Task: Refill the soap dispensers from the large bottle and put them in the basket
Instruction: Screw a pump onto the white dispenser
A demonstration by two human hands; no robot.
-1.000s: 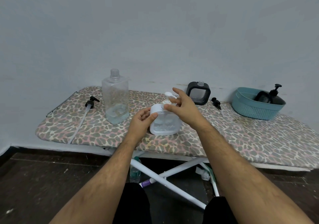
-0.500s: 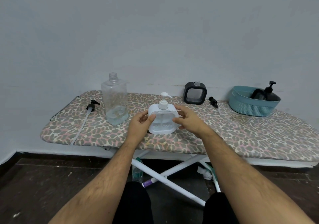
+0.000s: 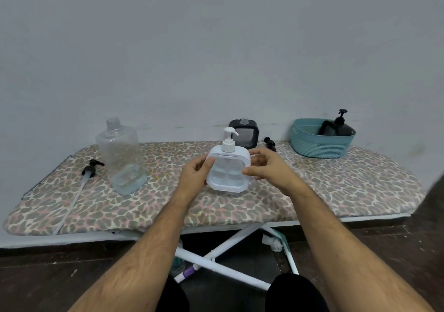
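A white square soap dispenser (image 3: 227,170) with its pump on top stands upright in the middle of the leopard-print ironing board (image 3: 336,191). My left hand (image 3: 195,176) grips its left side. My right hand (image 3: 266,167) holds its right side with fingers curled at the edge. The large clear bottle (image 3: 121,154), cap off and nearly empty, stands to the left. A black square dispenser (image 3: 243,132) without its pump stands behind. A teal basket (image 3: 322,143) at the far right holds a black pump dispenser (image 3: 342,126).
A long black pump with a tube (image 3: 81,184) lies at the board's left end. A small black pump (image 3: 269,142) lies next to the black dispenser. The wall runs right behind the board. White crossed legs (image 3: 216,261) stand underneath, over a dark floor.
My right hand came down from the pump top to the dispenser's right side. Both hands now hold the white dispenser, which sits a little further right and upright.
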